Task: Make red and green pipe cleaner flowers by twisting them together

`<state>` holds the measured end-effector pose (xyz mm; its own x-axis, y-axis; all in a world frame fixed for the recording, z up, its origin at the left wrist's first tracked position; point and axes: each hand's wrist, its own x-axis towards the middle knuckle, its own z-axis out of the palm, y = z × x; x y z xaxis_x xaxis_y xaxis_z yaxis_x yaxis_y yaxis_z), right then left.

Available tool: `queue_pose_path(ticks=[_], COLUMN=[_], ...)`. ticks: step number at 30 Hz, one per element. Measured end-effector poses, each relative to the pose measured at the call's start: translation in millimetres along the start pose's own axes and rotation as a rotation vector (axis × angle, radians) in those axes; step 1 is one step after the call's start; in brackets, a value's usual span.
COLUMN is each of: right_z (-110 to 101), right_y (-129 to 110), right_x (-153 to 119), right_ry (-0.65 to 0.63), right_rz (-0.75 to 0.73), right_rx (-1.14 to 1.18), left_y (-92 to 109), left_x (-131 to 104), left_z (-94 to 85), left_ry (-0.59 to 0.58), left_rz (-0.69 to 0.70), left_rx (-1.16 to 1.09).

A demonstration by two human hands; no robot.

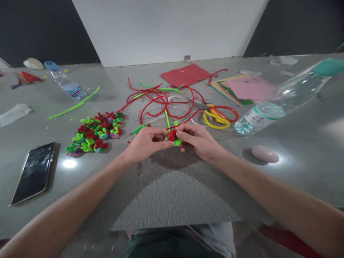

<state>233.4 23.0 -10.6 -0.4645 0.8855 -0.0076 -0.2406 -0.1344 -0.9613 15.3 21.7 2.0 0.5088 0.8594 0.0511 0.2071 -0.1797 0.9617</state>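
Left hand (147, 142) and right hand (197, 141): fingers pinched together on small red-and-green fuzzy pipe-cleaner piece (172, 135), between them over grey textured table (172, 193). Tangled long red fuzzy stems (178, 102) beyond; yellow-and-red-handled metal scissors (211, 108) near right hand.

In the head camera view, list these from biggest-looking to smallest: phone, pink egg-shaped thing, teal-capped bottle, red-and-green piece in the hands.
1. Teal-capped bottle
2. Phone
3. Pink egg-shaped thing
4. Red-and-green piece, partly covered, so ranked by what shows
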Motion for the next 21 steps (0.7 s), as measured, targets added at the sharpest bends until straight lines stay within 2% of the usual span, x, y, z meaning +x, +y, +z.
queue_pose_path(ticks=[4, 6, 8, 10, 11, 12, 14, 16, 17, 19, 21], right_z=[0.8, 0.6, -0.2, -1.4, -2.2, -3.0, -4.2, -4.1, -3.3, -0.5, 3.2], right_y=[-2.6, -2.2, -0.8, 0.7, 1.1, 1.0, 0.0, -1.2, -1.5, -0.9, 0.8], right_x=[-0.7, -0.5, 0.3, 1.4, 1.9, 2.1, 1.9, 0.4, -0.7, -3.2, -5.3], right_ry=[-0.011, 0.002, 0.054, 0.128, 0.158, 0.181, 0.205, 0.238, 0.250, 0.237, 0.194], right_rz=[0.057, 0.067, 0.026, -0.072, -0.127, -0.176, -0.275, -0.401, -0.472, -0.594, -0.642], right_rx=[0.060, 0.084, 0.098, 0.074, 0.037, -0.012, -0.175, -0.404, -0.518, -0.684, -0.770], left_y=[-2.1, -1.1, 1.0, 3.3, 4.2, 4.7, 4.5, 2.5, 1.0, -2.3, -4.8], left_x=[0.5, 0.9, 0.6, -1.4, -2.9, -4.6, -7.3, -7.9, -7.2, -4.2, -0.9], left_z=[-3.4, -4.1, -3.1, -0.6, 1.2, 3.3, 7.9, 13.1, 15.8, 21.1, 25.4], left_ry=[-0.025, 0.002, 0.157, 0.427, 0.564, 0.609, 0.492, 0.265, 0.187, 0.167, 0.158], left_rz=[0.018, 0.080, 0.219, 0.367, 0.390, 0.403, 0.356, 0.236, 0.199, 0.139, 0.105], left_rx=[0.022, 0.112, 0.321, 0.599, 0.698, 0.721, 0.545, 0.282, 0.180, 0.073, 0.034])
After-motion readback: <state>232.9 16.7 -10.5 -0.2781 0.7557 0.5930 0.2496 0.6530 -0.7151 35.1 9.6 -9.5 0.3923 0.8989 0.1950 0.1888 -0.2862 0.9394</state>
